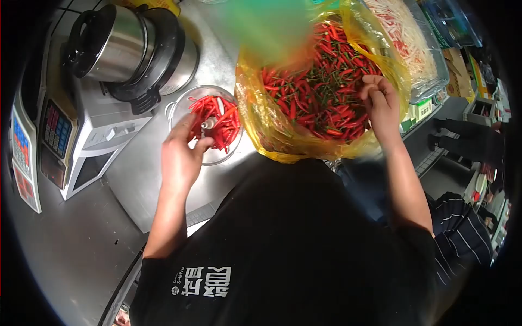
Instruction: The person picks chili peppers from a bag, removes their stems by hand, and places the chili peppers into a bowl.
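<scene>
My left hand (184, 148) reaches over the rim of a clear round bowl (175, 108) with red chili peppers (231, 124) in it. Its thumb and fingers are apart, near a pale upright spindle (207, 125) in the middle of the bowl. To the right, a large yellow plastic bag (253, 127) lies open, full of red chili peppers (326, 92) with green stems. Over the right side of these peppers is my right hand (380, 100), its fingers curled together in a pinch. Whatever they hold, if anything, is hidden.
Left of the bowl stands a steel pot-shaped appliance (119, 46) with black parts, beside a white-framed scale (57, 130) with a keypad. A green blur (266, 27) covers the top. A clear tub (432, 87) of pale strips sits at upper right. Another person's striped clothing (462, 233) shows at right.
</scene>
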A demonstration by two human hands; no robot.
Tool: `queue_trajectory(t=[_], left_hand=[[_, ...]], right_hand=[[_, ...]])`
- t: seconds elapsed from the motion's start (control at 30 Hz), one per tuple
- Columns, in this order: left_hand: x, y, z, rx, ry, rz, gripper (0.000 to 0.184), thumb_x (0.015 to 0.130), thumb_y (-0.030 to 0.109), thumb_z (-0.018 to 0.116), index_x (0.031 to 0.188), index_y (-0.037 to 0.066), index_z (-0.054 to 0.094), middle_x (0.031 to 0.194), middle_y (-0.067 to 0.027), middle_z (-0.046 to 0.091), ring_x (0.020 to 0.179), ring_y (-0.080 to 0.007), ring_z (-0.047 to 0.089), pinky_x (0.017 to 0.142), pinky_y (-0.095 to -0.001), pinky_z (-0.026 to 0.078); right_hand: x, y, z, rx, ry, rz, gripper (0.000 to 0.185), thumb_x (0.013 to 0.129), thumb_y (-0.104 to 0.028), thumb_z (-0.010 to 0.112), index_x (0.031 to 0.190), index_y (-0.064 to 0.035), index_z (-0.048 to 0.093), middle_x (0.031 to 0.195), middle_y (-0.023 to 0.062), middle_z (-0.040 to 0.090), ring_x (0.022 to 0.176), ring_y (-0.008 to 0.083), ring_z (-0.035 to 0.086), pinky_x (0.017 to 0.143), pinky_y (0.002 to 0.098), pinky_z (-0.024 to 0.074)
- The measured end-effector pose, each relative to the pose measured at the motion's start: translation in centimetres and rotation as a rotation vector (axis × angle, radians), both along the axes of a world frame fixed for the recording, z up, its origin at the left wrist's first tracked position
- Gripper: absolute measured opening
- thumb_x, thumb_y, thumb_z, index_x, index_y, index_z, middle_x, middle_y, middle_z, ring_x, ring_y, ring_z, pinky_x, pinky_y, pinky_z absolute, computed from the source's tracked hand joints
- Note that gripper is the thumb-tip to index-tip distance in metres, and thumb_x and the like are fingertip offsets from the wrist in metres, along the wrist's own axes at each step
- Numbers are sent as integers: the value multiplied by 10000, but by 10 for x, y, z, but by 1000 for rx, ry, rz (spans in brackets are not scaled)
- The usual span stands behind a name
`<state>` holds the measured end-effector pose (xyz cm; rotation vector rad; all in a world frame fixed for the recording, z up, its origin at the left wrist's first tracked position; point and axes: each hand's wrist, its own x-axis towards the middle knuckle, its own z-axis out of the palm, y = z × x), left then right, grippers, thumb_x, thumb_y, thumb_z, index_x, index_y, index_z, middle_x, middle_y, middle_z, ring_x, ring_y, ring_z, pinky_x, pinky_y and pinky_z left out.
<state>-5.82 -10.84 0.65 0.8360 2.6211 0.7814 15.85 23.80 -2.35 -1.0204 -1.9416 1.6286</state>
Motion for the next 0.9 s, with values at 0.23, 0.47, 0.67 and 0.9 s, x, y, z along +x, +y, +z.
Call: queue_trajectory(t=[0.23,0.47,0.67,0.9], left_hand=[[-13,10,-6,240,-497,153,336,875,-66,563,1209,-34,590,1075,-121,666,927,-192,658,765,-271,525],[-19,8,-2,499,-893,207,698,741,-211,414,1419,-66,336,1211,-144,577,941,-181,598,786,-287,511],[-11,-4,20,183,-168,83,492,847,-173,393,1290,-9,529,1255,-130,602,982,-187,650,851,-317,513],[43,41,33,423,-479,-322,157,884,64,640,1030,5,651,900,-110,658,786,-204,648,654,-318,502]], right_hand=[[3,7,1,777,-515,327,185,899,-205,608,970,-35,612,800,233,626,825,423,625,716,477,488],[-1,7,3,456,-379,189,156,951,-155,593,902,-9,617,698,-31,532,635,56,466,562,234,362],[1,-26,29,-70,-96,126,149,973,-168,521,970,-24,564,734,-63,490,661,42,436,580,211,332],[-48,-118,81,247,-370,926,114,893,-129,600,965,-45,570,843,177,622,807,382,613,673,450,473]])
